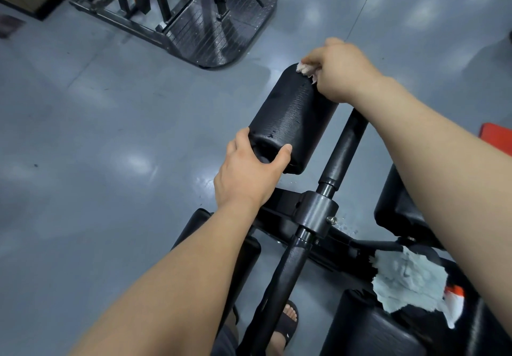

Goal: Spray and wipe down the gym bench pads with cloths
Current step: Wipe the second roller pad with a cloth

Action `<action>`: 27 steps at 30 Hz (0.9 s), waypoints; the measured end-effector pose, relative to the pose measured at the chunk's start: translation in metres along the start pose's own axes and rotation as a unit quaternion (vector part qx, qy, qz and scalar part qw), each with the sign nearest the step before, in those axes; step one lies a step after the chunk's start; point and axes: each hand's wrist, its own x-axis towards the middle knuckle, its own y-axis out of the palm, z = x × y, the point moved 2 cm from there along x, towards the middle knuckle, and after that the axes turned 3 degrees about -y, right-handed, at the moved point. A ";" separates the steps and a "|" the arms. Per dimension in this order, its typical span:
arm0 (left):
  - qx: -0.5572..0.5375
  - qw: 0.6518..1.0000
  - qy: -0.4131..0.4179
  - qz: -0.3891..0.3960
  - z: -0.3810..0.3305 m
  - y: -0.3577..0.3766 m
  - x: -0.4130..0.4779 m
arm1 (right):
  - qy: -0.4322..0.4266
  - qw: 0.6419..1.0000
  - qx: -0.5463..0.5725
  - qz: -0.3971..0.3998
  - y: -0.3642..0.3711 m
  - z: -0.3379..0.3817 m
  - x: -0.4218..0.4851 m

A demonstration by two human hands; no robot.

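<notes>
Partly hidden, a pale crumpled cloth point(304, 69) is pinched by your right hand point(342, 71); your left hand point(246, 174) clasps the black cylindrical foam pad point(293, 111).

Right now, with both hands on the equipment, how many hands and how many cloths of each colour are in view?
Hands: 2, the left hand gripping the roller pad and the right hand.
Pinkish-white cloth: 1, gripped in the right hand.
Pale blue-grey cloth: 1, lying unheld.
Total: 4
</notes>
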 end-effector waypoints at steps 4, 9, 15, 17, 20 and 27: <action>-0.001 1.000 0.000 0.002 0.000 0.000 -0.001 | -0.053 0.998 0.004 -0.018 0.013 0.025 -0.024; 0.001 1.000 0.005 0.000 -0.001 -0.002 -0.001 | -0.091 0.996 -0.003 -0.023 0.024 0.038 -0.053; -0.005 1.000 0.006 -0.003 0.000 -0.002 -0.002 | -0.015 0.999 -0.003 -0.033 0.010 0.015 -0.019; -0.003 1.000 0.007 -0.004 -0.001 -0.002 -0.001 | 0.006 0.999 -0.026 -0.033 0.006 0.008 -0.002; -0.001 1.000 0.004 -0.003 -0.001 -0.002 -0.001 | 0.040 0.998 -0.030 -0.042 0.008 0.005 0.011; 0.000 1.000 -0.004 0.003 0.000 -0.002 -0.002 | 0.004 0.999 -0.053 -0.007 0.012 0.035 -0.015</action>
